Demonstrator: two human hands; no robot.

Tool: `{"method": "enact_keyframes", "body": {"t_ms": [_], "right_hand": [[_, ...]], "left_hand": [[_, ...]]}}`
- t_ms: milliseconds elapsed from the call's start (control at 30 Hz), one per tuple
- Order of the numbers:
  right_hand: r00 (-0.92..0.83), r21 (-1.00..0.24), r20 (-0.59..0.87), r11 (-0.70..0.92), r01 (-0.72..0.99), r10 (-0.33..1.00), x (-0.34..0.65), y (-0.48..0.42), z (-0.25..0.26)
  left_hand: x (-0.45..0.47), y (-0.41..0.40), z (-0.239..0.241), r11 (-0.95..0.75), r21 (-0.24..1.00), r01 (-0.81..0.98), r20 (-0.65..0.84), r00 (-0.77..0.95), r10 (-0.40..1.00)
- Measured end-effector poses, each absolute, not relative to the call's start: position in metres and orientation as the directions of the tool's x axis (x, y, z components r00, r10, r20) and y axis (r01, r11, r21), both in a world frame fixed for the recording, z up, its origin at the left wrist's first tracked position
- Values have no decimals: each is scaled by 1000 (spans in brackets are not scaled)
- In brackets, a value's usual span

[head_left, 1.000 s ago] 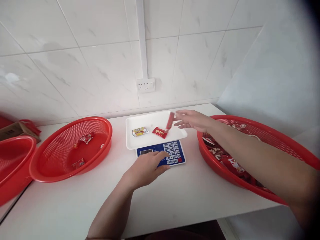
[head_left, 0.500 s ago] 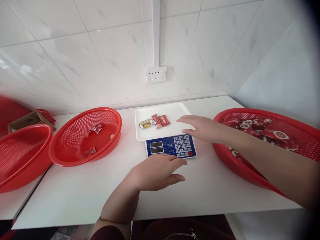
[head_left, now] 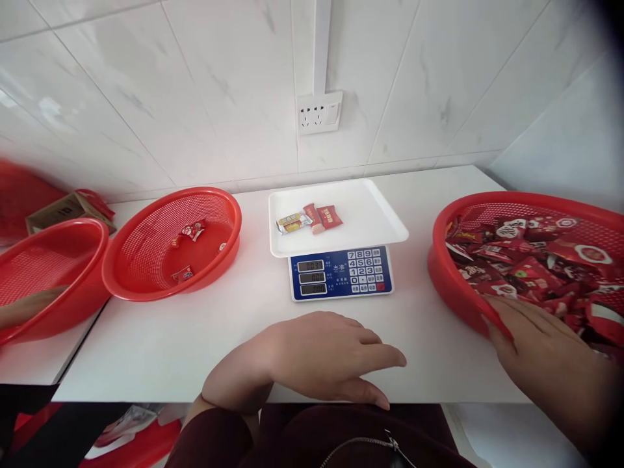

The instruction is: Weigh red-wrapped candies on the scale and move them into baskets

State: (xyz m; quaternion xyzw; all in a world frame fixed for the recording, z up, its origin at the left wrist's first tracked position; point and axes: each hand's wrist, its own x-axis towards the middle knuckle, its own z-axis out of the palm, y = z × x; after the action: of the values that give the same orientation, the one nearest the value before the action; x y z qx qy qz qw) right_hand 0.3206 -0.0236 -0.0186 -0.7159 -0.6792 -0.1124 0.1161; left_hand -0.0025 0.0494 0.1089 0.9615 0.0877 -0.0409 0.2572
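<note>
My right hand (head_left: 546, 364) is at the near rim of the right red plastic basket (head_left: 441, 260), thumb outside and fingers over the inner side, gripping it. Many small red-wrapped snack packets (head_left: 529, 273) lie inside. My left hand (head_left: 326, 357) hovers palm down near the table's front edge, thumb and index finger apart, holding nothing. Beyond it stands a blue digital scale (head_left: 341, 274) with a white tray (head_left: 370, 224) on top. On the tray lie a yellow-and-silver packet (head_left: 293, 223), a narrow red packet (head_left: 313, 218) and a square red packet (head_left: 330, 216).
Left of the scale stands a red basket (head_left: 229, 247) with a few packets (head_left: 194, 230). Farther left, another person's hand (head_left: 32, 307) reaches into another red basket (head_left: 97, 260), near a cardboard box (head_left: 68, 211). A wall socket (head_left: 319, 112) is behind the scale.
My right hand has moved from beside the scale tray to the right basket's rim. My left hand has shifted slightly right and nearer me. Another person's hand has appeared at the far left.
</note>
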Motion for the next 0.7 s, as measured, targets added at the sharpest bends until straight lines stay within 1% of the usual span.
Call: {"method": "enact_keyframes", "body": {"t_ms": [100,167,233,300,400,500,567,700], "right_hand": [[48,73,331,-77,994,942,307,-6,0],[95,62,293,-118,991,951,299,8,12],[126,13,234,-133,991,964,292,22,21],[154,-62,206,-144,988,966,285,39,26],[126,-181,182,-93,979,975,278,63,30],[74,-280,191,-17,960,979,272,81,33],[49,-308,207,18,951,977,268,90,33],[46,-344,205,28,939,978,260,106,36]], "left_hand": [[-1,49,106,-840,501,210,-125,978,170],[0,50,103,-826,514,231,-122,973,196],[0,50,102,-810,522,267,-130,964,234],[2,50,100,-792,526,310,-151,951,271],[4,52,97,-769,538,346,-179,938,297],[6,54,95,-745,557,368,-199,930,310],[7,54,94,-730,563,388,-216,921,323],[7,54,93,-706,568,423,-237,906,352]]}}
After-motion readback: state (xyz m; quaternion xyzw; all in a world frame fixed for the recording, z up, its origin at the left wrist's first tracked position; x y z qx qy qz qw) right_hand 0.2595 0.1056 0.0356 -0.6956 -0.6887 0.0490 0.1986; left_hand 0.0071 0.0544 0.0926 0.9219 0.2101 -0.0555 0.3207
